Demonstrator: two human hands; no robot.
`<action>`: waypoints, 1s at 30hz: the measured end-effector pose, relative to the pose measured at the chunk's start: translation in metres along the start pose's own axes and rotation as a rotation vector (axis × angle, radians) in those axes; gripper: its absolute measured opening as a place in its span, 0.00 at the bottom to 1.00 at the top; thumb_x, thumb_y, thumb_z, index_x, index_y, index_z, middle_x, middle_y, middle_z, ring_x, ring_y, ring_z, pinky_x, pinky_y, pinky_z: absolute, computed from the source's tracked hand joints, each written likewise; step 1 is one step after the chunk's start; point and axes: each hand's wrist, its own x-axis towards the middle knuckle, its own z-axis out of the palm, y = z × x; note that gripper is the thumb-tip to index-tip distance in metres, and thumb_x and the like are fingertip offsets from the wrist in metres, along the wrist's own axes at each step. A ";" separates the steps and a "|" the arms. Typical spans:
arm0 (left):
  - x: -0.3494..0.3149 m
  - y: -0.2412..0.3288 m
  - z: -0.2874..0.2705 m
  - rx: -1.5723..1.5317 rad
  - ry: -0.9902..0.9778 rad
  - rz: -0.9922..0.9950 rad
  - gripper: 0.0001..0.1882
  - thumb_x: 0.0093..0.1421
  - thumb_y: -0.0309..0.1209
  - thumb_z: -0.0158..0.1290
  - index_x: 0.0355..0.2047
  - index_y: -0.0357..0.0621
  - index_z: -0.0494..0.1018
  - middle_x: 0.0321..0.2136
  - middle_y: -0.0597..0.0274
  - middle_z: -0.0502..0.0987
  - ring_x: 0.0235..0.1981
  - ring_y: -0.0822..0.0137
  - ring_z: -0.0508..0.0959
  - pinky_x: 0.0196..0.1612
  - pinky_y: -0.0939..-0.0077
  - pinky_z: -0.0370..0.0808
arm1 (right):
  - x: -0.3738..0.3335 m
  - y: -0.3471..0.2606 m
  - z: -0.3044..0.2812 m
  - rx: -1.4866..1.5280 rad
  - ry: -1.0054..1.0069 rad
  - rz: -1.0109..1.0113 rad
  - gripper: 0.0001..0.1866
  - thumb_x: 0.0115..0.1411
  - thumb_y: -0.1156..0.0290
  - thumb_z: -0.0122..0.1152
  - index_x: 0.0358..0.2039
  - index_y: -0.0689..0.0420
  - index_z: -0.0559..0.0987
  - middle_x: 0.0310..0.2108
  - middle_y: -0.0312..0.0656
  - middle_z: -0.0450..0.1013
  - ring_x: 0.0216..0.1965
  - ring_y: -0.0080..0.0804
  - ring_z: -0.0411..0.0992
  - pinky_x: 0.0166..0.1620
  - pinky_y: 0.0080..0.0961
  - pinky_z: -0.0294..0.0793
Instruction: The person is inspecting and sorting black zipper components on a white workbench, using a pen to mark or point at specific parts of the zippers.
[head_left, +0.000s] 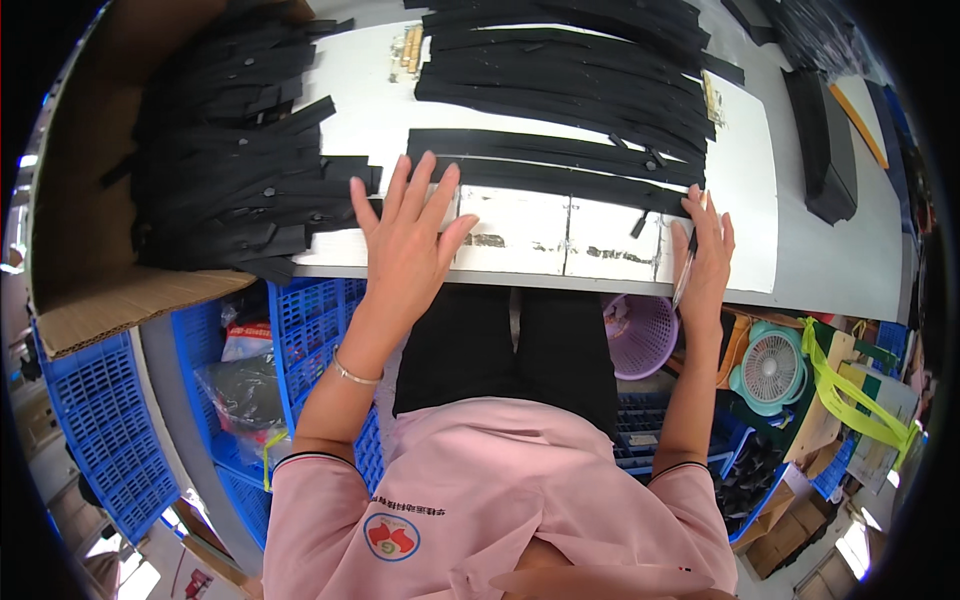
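A black zipper (570, 183) with a dangling pull lies straight across the white marked board (520, 255) in front of me. My left hand (408, 225) is spread, fingertips at the zipper's left end. At its right end my right hand (707, 250) touches the tape with its fingertips. A thin pen (685, 268) is tucked in that hand, pointing down toward me. Another zipper (520, 145) lies just beyond, parallel to the first. Farther off is a layered row of black zippers (560, 70).
Left of the board, a heap of black zippers (230, 150) spills from a cardboard box (85, 150). A black folded piece (822, 150) lies at the right. Below the table are blue crates (315, 340), a purple basket (645, 340) and a small teal fan (770, 368).
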 end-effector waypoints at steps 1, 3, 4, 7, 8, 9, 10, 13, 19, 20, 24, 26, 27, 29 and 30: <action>0.009 -0.002 0.004 0.004 0.015 0.012 0.27 0.67 0.44 0.57 0.63 0.48 0.73 0.66 0.52 0.69 0.70 0.49 0.64 0.71 0.30 0.40 | 0.008 0.004 0.002 -0.009 0.001 -0.014 0.17 0.69 0.71 0.60 0.57 0.56 0.75 0.63 0.43 0.73 0.70 0.42 0.65 0.73 0.47 0.51; 0.019 -0.005 0.005 -0.005 0.010 0.012 0.26 0.68 0.44 0.57 0.61 0.47 0.74 0.65 0.52 0.70 0.69 0.48 0.64 0.71 0.29 0.39 | 0.016 0.003 0.001 0.008 -0.022 -0.007 0.18 0.69 0.71 0.60 0.58 0.55 0.75 0.63 0.43 0.73 0.70 0.42 0.65 0.73 0.47 0.51; 0.020 -0.005 0.004 -0.006 0.012 0.020 0.26 0.68 0.44 0.57 0.61 0.47 0.74 0.65 0.52 0.70 0.69 0.48 0.64 0.71 0.29 0.39 | 0.017 0.002 0.000 0.023 -0.047 -0.001 0.19 0.69 0.71 0.61 0.59 0.55 0.74 0.63 0.43 0.74 0.69 0.42 0.65 0.73 0.46 0.51; 0.009 -0.002 -0.005 0.032 -0.045 -0.015 0.27 0.67 0.44 0.57 0.63 0.47 0.73 0.65 0.52 0.69 0.70 0.48 0.64 0.71 0.29 0.38 | 0.008 -0.002 -0.002 0.020 -0.050 -0.002 0.19 0.68 0.71 0.61 0.59 0.56 0.75 0.63 0.43 0.73 0.69 0.42 0.65 0.73 0.46 0.52; 0.004 0.000 -0.008 0.027 -0.047 -0.009 0.27 0.67 0.44 0.57 0.63 0.47 0.73 0.65 0.52 0.69 0.70 0.48 0.64 0.71 0.29 0.38 | 0.002 -0.003 -0.005 0.022 -0.059 0.000 0.18 0.68 0.72 0.61 0.58 0.57 0.76 0.63 0.43 0.73 0.69 0.42 0.65 0.73 0.45 0.53; -0.001 0.002 -0.010 0.018 -0.064 -0.015 0.27 0.67 0.44 0.57 0.63 0.48 0.72 0.65 0.52 0.69 0.70 0.49 0.63 0.71 0.29 0.38 | -0.005 -0.004 -0.007 0.021 -0.049 0.003 0.18 0.67 0.73 0.62 0.56 0.57 0.76 0.64 0.43 0.72 0.69 0.42 0.65 0.73 0.45 0.53; -0.007 0.004 -0.012 0.008 -0.084 -0.021 0.28 0.67 0.43 0.58 0.64 0.48 0.72 0.66 0.52 0.69 0.70 0.49 0.63 0.71 0.29 0.38 | -0.013 -0.005 -0.009 0.016 -0.052 0.010 0.18 0.67 0.73 0.62 0.56 0.57 0.76 0.64 0.43 0.72 0.69 0.42 0.65 0.73 0.45 0.53; -0.017 0.004 -0.016 0.004 -0.097 -0.023 0.28 0.67 0.42 0.58 0.65 0.48 0.71 0.66 0.53 0.68 0.71 0.50 0.62 0.72 0.32 0.36 | -0.028 -0.009 -0.012 0.042 -0.013 0.002 0.19 0.64 0.77 0.64 0.56 0.57 0.76 0.64 0.43 0.72 0.70 0.43 0.65 0.73 0.45 0.53; -0.028 0.010 -0.019 -0.057 -0.112 -0.086 0.29 0.66 0.41 0.60 0.66 0.49 0.71 0.67 0.56 0.67 0.71 0.53 0.62 0.72 0.34 0.35 | -0.029 -0.015 -0.012 0.074 0.002 0.027 0.20 0.64 0.78 0.64 0.56 0.57 0.76 0.64 0.42 0.72 0.70 0.42 0.63 0.73 0.46 0.52; -0.030 0.012 -0.019 -0.099 -0.107 -0.111 0.30 0.65 0.41 0.60 0.66 0.49 0.71 0.67 0.57 0.66 0.71 0.54 0.62 0.72 0.34 0.34 | -0.030 -0.014 -0.012 0.078 0.000 0.025 0.20 0.64 0.78 0.64 0.56 0.57 0.76 0.64 0.42 0.72 0.70 0.42 0.63 0.73 0.46 0.52; -0.041 0.011 -0.016 -0.061 -0.125 -0.106 0.30 0.64 0.41 0.62 0.66 0.51 0.71 0.68 0.59 0.65 0.71 0.55 0.61 0.72 0.34 0.34 | -0.035 -0.003 -0.008 0.061 0.002 -0.003 0.19 0.65 0.75 0.63 0.56 0.57 0.76 0.64 0.42 0.72 0.70 0.43 0.63 0.74 0.46 0.51; -0.047 0.009 -0.013 -0.042 -0.119 -0.109 0.31 0.63 0.41 0.63 0.66 0.53 0.71 0.68 0.60 0.66 0.71 0.56 0.62 0.72 0.34 0.34 | -0.036 -0.002 -0.007 0.070 0.016 -0.006 0.18 0.66 0.74 0.62 0.56 0.58 0.76 0.64 0.42 0.73 0.70 0.43 0.64 0.74 0.46 0.51; -0.047 0.008 -0.013 -0.047 -0.124 -0.110 0.31 0.63 0.41 0.63 0.66 0.53 0.71 0.68 0.60 0.66 0.71 0.56 0.62 0.72 0.34 0.34 | -0.036 -0.002 -0.006 0.066 0.010 -0.005 0.18 0.66 0.74 0.62 0.56 0.58 0.76 0.64 0.42 0.73 0.70 0.43 0.64 0.74 0.46 0.51; -0.046 0.007 -0.012 -0.035 -0.110 -0.112 0.32 0.63 0.42 0.63 0.66 0.54 0.70 0.68 0.61 0.66 0.71 0.57 0.62 0.73 0.35 0.33 | -0.036 -0.003 -0.004 0.081 0.020 0.012 0.17 0.66 0.74 0.61 0.55 0.58 0.77 0.64 0.42 0.73 0.70 0.43 0.64 0.74 0.46 0.51; -0.046 0.007 -0.012 -0.042 -0.116 -0.108 0.32 0.63 0.42 0.63 0.66 0.54 0.70 0.68 0.61 0.66 0.71 0.57 0.62 0.73 0.35 0.33 | -0.036 -0.002 -0.004 0.074 0.016 0.018 0.17 0.66 0.74 0.61 0.55 0.58 0.77 0.64 0.42 0.73 0.70 0.43 0.64 0.74 0.46 0.51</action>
